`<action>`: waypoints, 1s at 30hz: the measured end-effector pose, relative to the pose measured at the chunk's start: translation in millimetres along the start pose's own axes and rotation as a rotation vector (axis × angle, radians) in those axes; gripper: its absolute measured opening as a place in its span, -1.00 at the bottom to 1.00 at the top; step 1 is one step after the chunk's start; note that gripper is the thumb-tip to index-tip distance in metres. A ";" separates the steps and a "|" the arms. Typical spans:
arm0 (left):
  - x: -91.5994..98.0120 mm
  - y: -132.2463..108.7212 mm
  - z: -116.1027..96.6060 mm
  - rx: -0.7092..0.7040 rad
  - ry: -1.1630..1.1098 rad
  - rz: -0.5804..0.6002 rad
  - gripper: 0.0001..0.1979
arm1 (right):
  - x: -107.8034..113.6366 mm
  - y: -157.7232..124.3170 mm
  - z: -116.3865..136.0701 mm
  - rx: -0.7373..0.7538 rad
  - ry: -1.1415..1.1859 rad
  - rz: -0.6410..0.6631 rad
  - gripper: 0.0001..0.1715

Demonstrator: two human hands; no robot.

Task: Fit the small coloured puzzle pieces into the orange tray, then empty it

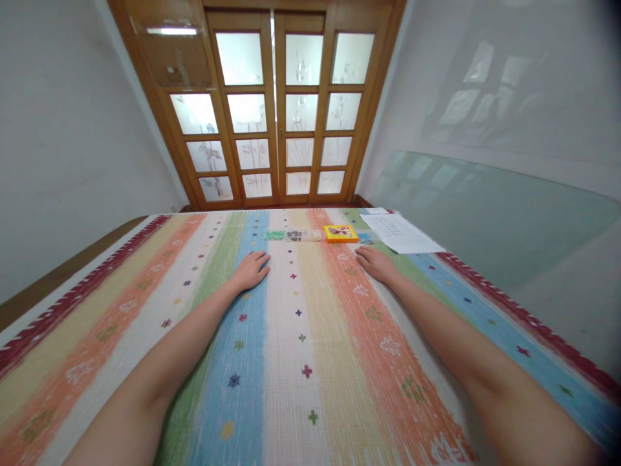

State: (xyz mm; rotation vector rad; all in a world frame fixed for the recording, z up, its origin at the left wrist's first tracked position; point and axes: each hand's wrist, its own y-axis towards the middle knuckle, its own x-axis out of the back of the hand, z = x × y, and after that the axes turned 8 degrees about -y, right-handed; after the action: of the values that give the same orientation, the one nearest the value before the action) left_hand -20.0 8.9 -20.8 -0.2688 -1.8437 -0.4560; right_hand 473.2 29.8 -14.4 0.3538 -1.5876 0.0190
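Note:
My left hand (pixel 251 268) lies flat, palm down, on a striped cloth (pixel 301 349), with its fingers stretched out and nothing in it. My right hand (pixel 376 262) also rests flat and open on the cloth. Beyond the hands lies a small yellow box (pixel 341 233). To its left sits a clear flat case (pixel 294 235) with small coloured pieces inside. The right hand is nearest to the yellow box, a short way in front of it.
A white printed sheet (pixel 400 233) lies at the far right of the cloth. A wooden door with frosted glass panes (pixel 272 110) stands behind. A pane of glass (pixel 485 213) leans on the right wall.

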 end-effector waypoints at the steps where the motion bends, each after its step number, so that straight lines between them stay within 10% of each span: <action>1: -1.0 0.9 -2.1 0.016 0.012 0.005 -0.41 | 1.7 -0.3 3.8 -0.007 -0.004 0.005 -0.45; 15: -14.1 19.3 -41.5 -0.017 -0.017 0.092 -0.21 | 18.4 13.2 172.2 0.365 0.155 0.050 -0.31; 30: -1.4 8.6 -56.6 -0.097 -0.029 0.203 -0.06 | 23.2 17.5 185.9 0.439 0.149 0.227 0.11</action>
State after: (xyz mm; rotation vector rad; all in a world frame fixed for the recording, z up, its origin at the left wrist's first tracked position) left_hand 32.5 -8.0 -5.7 -0.5261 -1.8025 -0.4024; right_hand 288.3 -1.2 1.4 0.4974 -1.4604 0.5624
